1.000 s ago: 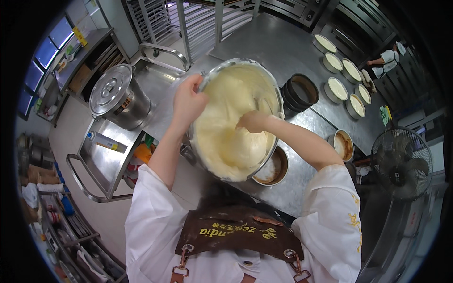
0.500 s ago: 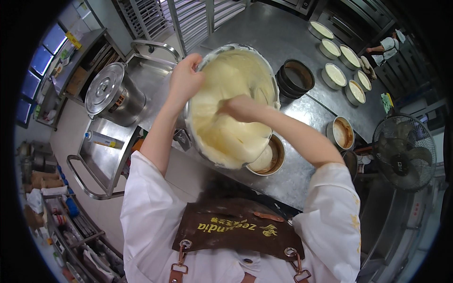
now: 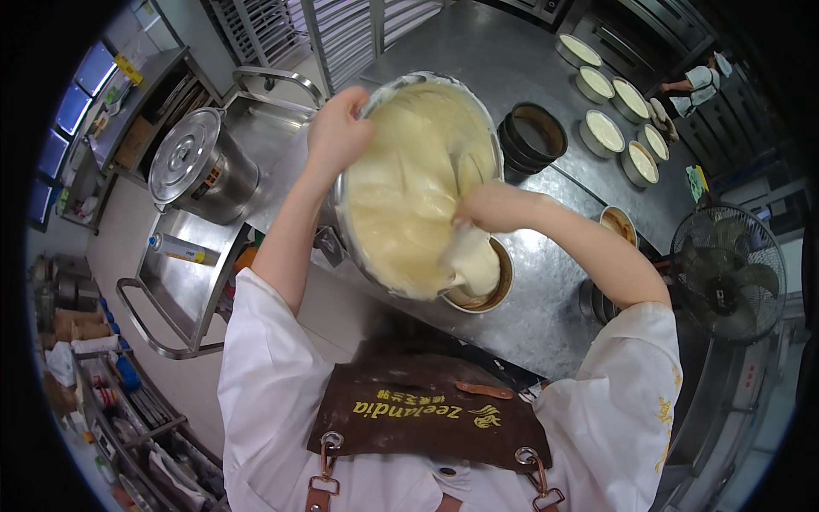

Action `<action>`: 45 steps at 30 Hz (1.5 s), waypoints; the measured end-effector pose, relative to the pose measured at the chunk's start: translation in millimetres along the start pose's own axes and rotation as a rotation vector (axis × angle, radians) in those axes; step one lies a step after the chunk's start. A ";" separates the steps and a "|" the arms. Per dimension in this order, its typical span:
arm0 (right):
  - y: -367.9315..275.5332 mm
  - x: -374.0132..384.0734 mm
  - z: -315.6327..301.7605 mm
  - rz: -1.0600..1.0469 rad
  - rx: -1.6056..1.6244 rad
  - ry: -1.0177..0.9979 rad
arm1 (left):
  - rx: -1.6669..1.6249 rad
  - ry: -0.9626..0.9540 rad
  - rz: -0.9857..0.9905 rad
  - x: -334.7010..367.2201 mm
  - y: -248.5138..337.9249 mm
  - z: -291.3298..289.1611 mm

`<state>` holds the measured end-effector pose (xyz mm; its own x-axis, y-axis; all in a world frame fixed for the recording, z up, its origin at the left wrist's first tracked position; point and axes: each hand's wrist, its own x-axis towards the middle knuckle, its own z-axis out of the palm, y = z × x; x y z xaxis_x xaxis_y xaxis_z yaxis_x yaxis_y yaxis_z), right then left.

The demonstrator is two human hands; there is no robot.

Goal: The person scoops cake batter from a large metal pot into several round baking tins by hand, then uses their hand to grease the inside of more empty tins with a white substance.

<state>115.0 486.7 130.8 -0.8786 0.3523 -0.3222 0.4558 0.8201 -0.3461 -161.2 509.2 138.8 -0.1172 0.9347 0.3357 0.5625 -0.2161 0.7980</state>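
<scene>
A large metal mixing bowl (image 3: 497, 128), tilted toward me, holds thick pale-yellow batter (image 3: 397, 196). My left hand (image 3: 339, 135) grips its far-left rim. At the bowl's right side, my right hand (image 3: 502, 207) is closed with its fingertips in the batter; whatever it may hold is hidden. Below that hand, a thick mass of batter hangs over the bowl's near-right rim and into a round cake tin (image 3: 507, 290). The tin stands on the steel table, partly covered by the bowl.
Stacked dark round tins (image 3: 535, 141) stand right of the bowl. Several batter-filled tins (image 3: 603, 133) sit farther back, near another person (image 3: 699, 85). More tins (image 3: 618, 224) and a fan (image 3: 729, 273) are at right. A lidded steel pot (image 3: 205, 166) rests on a cart at left.
My right hand has moved right, from the bowl's middle to its right side, and batter now spills over the rim into the tin. My left hand keeps its grip.
</scene>
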 end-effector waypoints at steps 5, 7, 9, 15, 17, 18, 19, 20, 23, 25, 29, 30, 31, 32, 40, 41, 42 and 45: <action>7.3 48.6 14.0 -0.041 -0.189 0.314 | -0.015 -0.033 -0.002 4.2 7.7 0.4; 27.2 65.7 39.1 -0.023 -0.318 0.245 | -0.036 -0.044 0.007 8.7 8.1 1.1; 36.2 75.0 56.5 0.015 -0.481 0.091 | -0.010 -0.038 0.024 9.3 7.0 2.0; 0.8 9.4 28.4 0.048 -0.144 -0.114 | 0.020 -0.062 -0.012 10.4 0.6 -0.3; -6.9 -17.1 20.8 0.124 -0.079 -0.157 | 0.046 -0.072 -0.017 12.3 5.4 0.9; -6.4 -29.1 24.4 0.142 -0.063 -0.153 | 0.059 -0.068 -0.012 12.5 10.9 0.5; -5.5 -41.2 29.1 0.166 -0.044 -0.148 | 0.069 -0.068 -0.007 13.1 13.5 1.8; -4.7 -48.7 31.7 0.188 -0.025 -0.143 | 0.047 -0.072 0.002 14.5 13.3 3.9; 3.2 -50.7 10.7 0.181 0.029 0.016 | 0.027 -0.071 0.019 18.3 8.9 7.2; 1.1 -42.8 -11.3 0.160 0.104 0.200 | 0.055 -0.065 0.033 21.5 6.1 7.8; -7.4 -2.2 -11.7 0.097 0.034 0.357 | 0.076 -0.107 0.009 27.5 12.3 10.3; -7.1 12.5 -3.3 0.091 -0.004 0.336 | 0.068 -0.103 0.019 29.9 10.0 11.8; -6.3 25.8 6.9 0.069 -0.030 0.284 | 0.059 -0.101 0.029 31.6 9.1 13.1; -4.8 37.9 18.9 0.050 -0.057 0.232 | 0.060 -0.082 0.043 32.3 11.1 13.4; 2.1 13.6 41.5 0.040 -0.061 0.007 | 0.048 -0.065 0.053 31.9 12.6 16.8; -3.5 0.2 32.7 0.058 -0.067 -0.017 | 0.039 -0.074 0.033 31.1 12.5 16.6; -9.2 -13.3 24.7 0.076 -0.075 -0.039 | 0.030 -0.083 0.015 31.1 12.5 16.3; -12.5 -49.9 34.1 0.161 -0.057 -0.052 | 0.034 -0.098 0.018 31.3 20.0 17.1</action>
<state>158.0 443.5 121.2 -0.7858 0.4583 -0.4153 0.5796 0.7800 -0.2360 -139.6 538.9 156.7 -0.0271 0.9542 0.2980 0.5918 -0.2250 0.7740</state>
